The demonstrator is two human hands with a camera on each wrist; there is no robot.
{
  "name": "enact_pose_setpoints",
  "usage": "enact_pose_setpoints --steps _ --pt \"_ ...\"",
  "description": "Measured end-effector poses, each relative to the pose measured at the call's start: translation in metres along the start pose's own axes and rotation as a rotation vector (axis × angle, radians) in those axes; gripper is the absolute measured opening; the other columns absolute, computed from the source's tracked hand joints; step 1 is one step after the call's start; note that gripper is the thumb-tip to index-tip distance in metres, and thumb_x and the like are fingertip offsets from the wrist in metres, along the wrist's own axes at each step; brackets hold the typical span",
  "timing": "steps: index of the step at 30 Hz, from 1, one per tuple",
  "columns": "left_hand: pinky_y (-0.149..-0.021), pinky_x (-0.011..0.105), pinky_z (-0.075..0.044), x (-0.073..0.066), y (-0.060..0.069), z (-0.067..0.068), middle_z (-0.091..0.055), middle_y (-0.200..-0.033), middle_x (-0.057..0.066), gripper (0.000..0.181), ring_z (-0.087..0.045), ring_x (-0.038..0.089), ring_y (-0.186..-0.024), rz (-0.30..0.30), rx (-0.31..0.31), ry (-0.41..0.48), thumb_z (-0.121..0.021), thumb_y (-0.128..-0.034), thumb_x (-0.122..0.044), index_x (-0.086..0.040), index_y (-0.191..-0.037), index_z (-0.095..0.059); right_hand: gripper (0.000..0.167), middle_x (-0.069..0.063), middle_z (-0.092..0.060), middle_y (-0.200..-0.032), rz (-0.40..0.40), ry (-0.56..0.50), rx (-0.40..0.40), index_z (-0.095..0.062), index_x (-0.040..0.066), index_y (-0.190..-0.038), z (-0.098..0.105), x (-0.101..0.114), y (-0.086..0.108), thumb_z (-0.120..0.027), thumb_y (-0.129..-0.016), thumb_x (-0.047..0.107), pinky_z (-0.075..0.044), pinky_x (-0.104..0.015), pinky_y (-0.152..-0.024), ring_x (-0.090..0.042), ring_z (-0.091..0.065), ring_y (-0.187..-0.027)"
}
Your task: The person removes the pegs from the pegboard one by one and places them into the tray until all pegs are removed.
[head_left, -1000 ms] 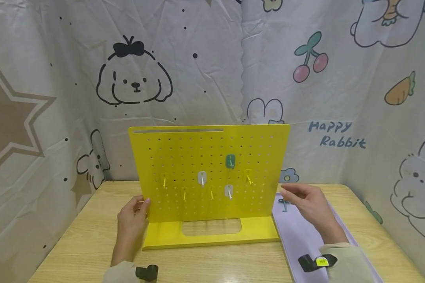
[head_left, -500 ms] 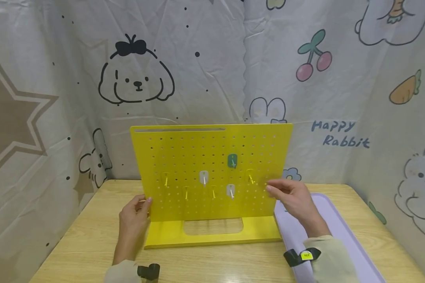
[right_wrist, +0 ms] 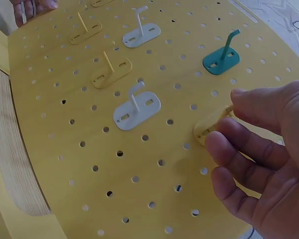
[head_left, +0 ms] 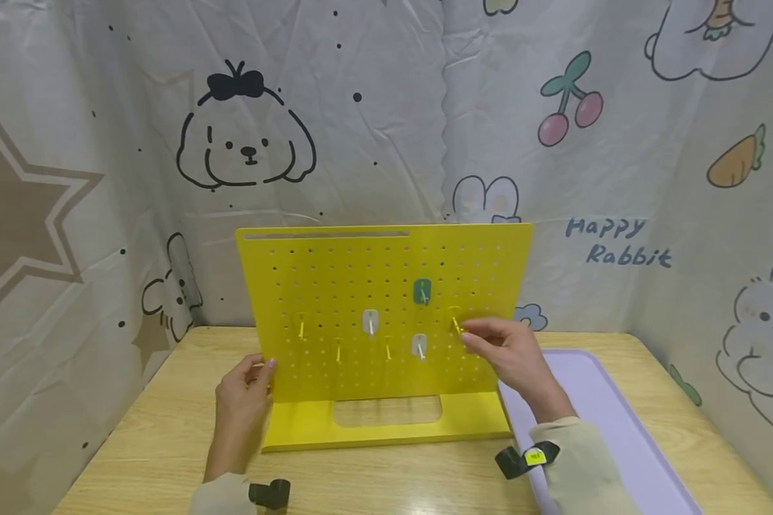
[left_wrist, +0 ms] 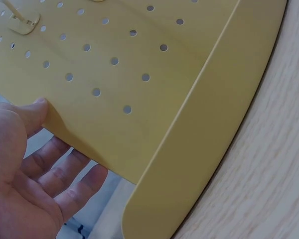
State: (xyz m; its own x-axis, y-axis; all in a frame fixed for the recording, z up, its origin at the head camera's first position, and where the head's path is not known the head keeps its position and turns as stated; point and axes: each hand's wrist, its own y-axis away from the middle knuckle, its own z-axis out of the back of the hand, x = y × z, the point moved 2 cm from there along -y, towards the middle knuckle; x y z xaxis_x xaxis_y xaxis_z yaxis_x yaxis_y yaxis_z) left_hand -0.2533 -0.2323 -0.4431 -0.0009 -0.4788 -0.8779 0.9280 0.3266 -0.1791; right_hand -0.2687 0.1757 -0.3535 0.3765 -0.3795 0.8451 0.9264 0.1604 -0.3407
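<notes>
- The left hand grips the left edge of the yellow pegboard, its thumb on the near face and its other fingers at the edge and behind it.
- The right hand pinches the peg of the rightmost yellow hook between thumb and forefinger; its remaining fingers are loosely bent.
- That hook sits against the near face of the pegboard, right of centre.
- To its left and higher is the teal hook; to its left and lower is the lower white hook.
- Further left are the upper white hook and three more yellow hooks.
- The pegboard stands upright on its base on the wooden bench.
- Right of the board lies a lavender tray, partly under the right forearm.
- A printed curtain hangs at the far side.
</notes>
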Motion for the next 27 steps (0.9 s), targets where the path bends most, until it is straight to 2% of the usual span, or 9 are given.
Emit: enact_pose_setpoints --steps 5,12,27 --pt "-0.084 0.041 -0.059 0.0006 -0.0003 -0.0007 -0.068 -0.113 0.016 0.042 -0.067 0.030 -0.098 0.001 -0.006 0.001 -0.053 -0.1034 -0.041 -0.009 -0.129 -0.063 0.021 -0.014 -0.071 -0.102 0.002 -0.015 0.003 -0.071 -0.005 -0.112 -0.0036 -0.0004 -0.0023 -0.068 -0.096 0.009 -0.060 -0.036 -0.078 -0.022 -0.068 -0.085" --pt "-0.084 0.042 -0.059 0.0003 -0.0008 0.0001 -0.067 -0.114 0.017 0.042 -0.067 0.031 -0.098 -0.001 -0.005 -0.001 -0.053 -0.1037 -0.040 -0.008 -0.130 -0.062 0.017 -0.017 -0.071 -0.097 -0.018 0.001 -0.011 -0.073 -0.003 -0.109 -0.0059 -0.0011 -0.0038 -0.067 -0.097 0.007 -0.059 -0.029 -0.075 -0.024 -0.066 -0.082" --pt "-0.086 0.041 -0.058 0.0004 0.0000 -0.0004 -0.067 -0.116 0.014 0.044 -0.066 0.029 -0.100 0.033 0.013 0.025 -0.053 -0.1033 -0.043 -0.010 -0.131 -0.062 0.016 -0.016 -0.072 -0.096 -0.012 0.009 -0.041 -0.073 -0.002 -0.107 -0.0050 0.0010 -0.0025 -0.068 -0.096 0.009 -0.059 -0.032 -0.075 -0.025 -0.067 -0.083"
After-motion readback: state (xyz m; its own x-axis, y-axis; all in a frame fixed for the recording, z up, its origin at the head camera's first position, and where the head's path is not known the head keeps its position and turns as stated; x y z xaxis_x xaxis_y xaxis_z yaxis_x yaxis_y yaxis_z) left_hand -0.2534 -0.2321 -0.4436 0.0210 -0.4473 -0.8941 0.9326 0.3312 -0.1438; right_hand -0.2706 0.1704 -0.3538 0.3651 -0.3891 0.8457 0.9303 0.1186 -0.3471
